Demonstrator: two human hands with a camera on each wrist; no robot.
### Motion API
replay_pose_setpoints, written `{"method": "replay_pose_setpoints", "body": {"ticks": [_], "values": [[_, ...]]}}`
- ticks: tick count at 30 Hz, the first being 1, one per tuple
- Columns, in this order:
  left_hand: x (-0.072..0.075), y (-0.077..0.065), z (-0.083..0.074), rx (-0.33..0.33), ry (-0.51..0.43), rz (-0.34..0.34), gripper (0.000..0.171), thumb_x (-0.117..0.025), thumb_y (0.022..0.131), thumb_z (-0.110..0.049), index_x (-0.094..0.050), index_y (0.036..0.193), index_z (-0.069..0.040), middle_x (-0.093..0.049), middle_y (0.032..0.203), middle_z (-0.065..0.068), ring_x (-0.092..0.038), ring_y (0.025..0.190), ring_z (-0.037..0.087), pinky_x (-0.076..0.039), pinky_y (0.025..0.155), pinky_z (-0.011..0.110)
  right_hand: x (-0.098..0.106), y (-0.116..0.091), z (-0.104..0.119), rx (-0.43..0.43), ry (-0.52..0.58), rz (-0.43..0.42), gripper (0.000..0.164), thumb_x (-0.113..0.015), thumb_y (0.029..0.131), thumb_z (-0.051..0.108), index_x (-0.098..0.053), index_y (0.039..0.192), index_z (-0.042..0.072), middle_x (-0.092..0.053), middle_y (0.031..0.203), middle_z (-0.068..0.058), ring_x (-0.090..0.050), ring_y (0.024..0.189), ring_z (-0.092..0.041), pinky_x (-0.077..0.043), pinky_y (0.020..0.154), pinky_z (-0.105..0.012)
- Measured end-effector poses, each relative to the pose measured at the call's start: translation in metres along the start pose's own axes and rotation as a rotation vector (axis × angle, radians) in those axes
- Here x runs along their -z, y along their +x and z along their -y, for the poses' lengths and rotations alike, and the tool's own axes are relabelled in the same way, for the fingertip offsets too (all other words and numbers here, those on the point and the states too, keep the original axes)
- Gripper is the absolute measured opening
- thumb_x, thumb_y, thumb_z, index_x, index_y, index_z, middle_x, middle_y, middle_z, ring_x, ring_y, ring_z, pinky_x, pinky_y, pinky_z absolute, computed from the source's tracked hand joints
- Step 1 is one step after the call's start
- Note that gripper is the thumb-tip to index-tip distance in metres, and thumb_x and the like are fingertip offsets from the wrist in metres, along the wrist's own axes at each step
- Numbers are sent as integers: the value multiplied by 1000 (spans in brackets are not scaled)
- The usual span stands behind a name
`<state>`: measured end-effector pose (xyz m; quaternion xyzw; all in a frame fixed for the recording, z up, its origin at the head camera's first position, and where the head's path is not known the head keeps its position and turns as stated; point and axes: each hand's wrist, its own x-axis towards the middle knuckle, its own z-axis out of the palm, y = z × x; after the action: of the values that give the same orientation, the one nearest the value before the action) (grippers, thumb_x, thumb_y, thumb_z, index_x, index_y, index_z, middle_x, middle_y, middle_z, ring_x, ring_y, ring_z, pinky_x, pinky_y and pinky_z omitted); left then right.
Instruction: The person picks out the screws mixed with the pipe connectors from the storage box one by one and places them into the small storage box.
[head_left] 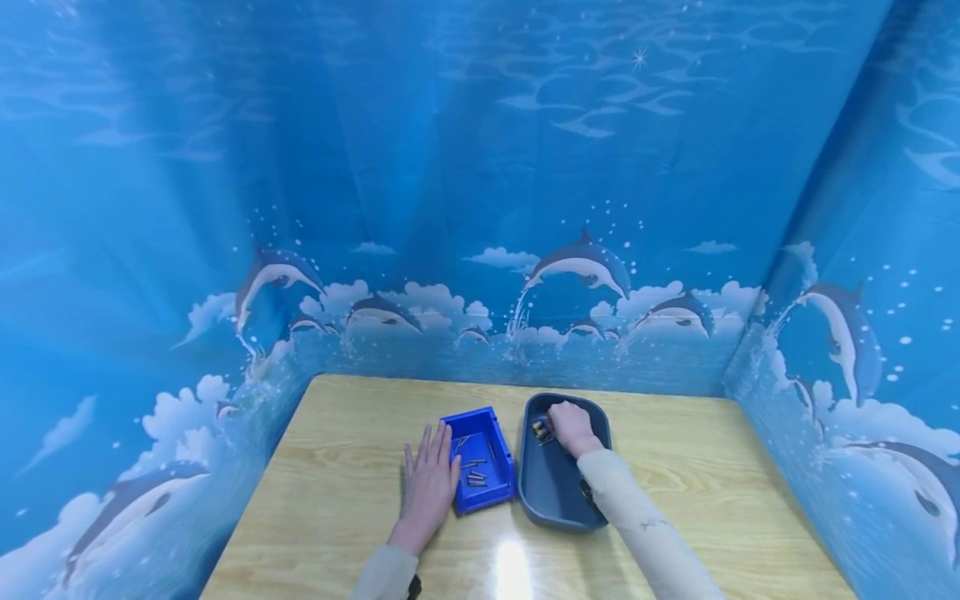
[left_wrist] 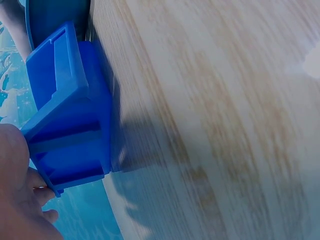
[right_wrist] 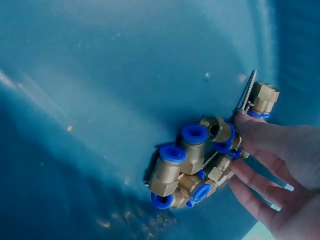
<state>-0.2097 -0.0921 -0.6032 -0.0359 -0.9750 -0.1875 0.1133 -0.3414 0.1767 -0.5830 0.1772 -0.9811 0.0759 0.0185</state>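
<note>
My left hand rests with straight fingers against the left rim of a blue plastic bin; in the left wrist view the thumb touches its edge. Several screws lie on the bin's floor. My right hand is down inside a dark grey-blue basin. Its fingers touch a pile of brass push-in fittings with blue rings. A screw stands tilted at the fingertips, beside another brass fitting; whether it is pinched does not show clearly.
Both containers stand side by side on a wood-grain table. A blue curtain printed with dolphins hangs behind the table and along both sides. Light glares off the tabletop near the front.
</note>
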Motion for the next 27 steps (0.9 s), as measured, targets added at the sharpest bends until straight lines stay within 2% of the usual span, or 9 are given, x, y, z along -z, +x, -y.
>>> {"method": "replay_pose_setpoints", "body": {"ticks": [5,12,19,23,27], "values": [[1,0,0,0,-2,1,59,-48,107,-35,-34,158,-7,-29,166,10,-20,154,35,-17,120,67,2,-3,2,-13,16,11,26,-68,79,-8,-66,61,12,-60,62,1,-59,59,-19,-52,52,-38],[2,-1,0,-1,-8,1,60,-49,107,-34,-34,158,-7,-29,166,10,-21,153,35,-18,120,67,3,-6,3,-25,104,69,21,-69,82,-6,-70,67,10,-63,65,1,-59,62,-17,-55,59,-37],[1,0,0,10,-1,7,61,-49,107,-34,-32,158,-7,-30,165,10,-18,154,35,-17,121,67,8,-9,3,-85,294,14,12,-76,83,0,-75,76,10,-71,72,2,-64,66,-14,-58,70,-39],[0,1,0,20,0,17,60,-47,108,-35,-31,159,-8,-28,166,9,-16,155,33,-16,121,66,11,-13,5,-157,423,15,10,-79,85,4,-75,77,8,-72,71,1,-66,65,-13,-58,68,-34],[-1,0,-1,16,1,13,60,-48,107,-35,-32,159,-7,-29,166,10,-17,155,34,-16,121,66,12,-19,6,-233,633,46,3,-76,87,-1,-76,84,-2,-75,74,-9,-73,67,-23,-62,64,-34]]}}
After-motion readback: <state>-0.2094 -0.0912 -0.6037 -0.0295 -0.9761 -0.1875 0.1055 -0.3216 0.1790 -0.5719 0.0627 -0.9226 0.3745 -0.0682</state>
